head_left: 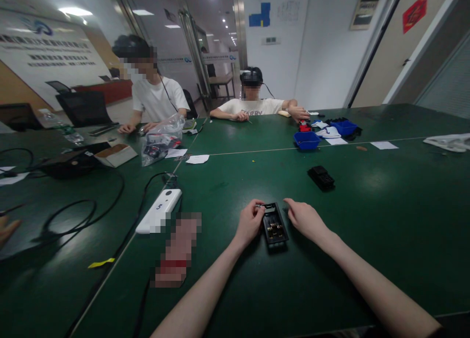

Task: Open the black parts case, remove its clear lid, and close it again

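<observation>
A small black open case (273,224) with metal contacts inside lies on the green table (367,240) right in front of me. My left hand (250,222) rests at its left side, fingers curled and pinched on the case's upper left corner. My right hand (305,219) sits at its right side, fingers bent and close together near the upper right corner; whether they touch the case I cannot tell. A second small black part (321,177) lies farther back on the right.
A white power strip (158,211) with black cables lies to the left. Blue trays (306,139) and paper slips sit farther back, a plastic bag (161,140) and a cardboard box (116,154) at left. Two people sit across the table. Another person's fingers (6,229) show at the left edge.
</observation>
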The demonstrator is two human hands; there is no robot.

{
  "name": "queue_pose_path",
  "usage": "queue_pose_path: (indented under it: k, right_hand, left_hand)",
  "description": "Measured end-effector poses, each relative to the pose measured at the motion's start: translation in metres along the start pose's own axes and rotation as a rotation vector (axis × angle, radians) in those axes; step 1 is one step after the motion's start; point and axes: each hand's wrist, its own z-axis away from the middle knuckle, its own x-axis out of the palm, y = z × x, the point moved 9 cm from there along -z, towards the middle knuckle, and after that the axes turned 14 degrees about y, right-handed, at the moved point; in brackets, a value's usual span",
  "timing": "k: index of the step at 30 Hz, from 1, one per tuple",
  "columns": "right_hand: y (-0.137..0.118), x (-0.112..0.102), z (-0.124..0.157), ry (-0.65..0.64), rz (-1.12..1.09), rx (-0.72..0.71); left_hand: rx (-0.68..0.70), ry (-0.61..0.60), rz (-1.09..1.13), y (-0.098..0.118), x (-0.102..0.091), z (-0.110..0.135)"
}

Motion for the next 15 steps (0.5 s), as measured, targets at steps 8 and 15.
queue_pose_path:
  k: [8,15]
  right_hand:
    - [0.026,-0.005,-0.010,0.134,-0.864,0.371]
    - [-0.004,0.011,-0.002,0.012,-1.288,0.423]
  left_hand:
    - [0.031,-0.006,0.000,0.001,0.002,0.000]
    - [0.031,-0.009,0.001,0.000,0.003,0.000]
